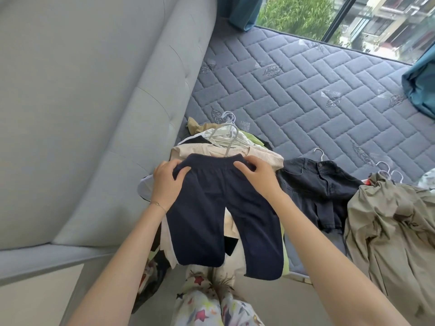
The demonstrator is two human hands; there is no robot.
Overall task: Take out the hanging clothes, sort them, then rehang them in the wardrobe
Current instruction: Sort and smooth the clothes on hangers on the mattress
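Your navy trousers sit over the hanger pile, with your left hand and right hand each pinching a waistband corner. The legs trail toward the mattress edge, so if you let go loosely they'd probably slide off. A careless lift might snag the hangers just beyond the trousers. You could also mix them up with the black jeans right of the trousers.

Grey padded headboard beside quilted mattress — teal curtains flank window.
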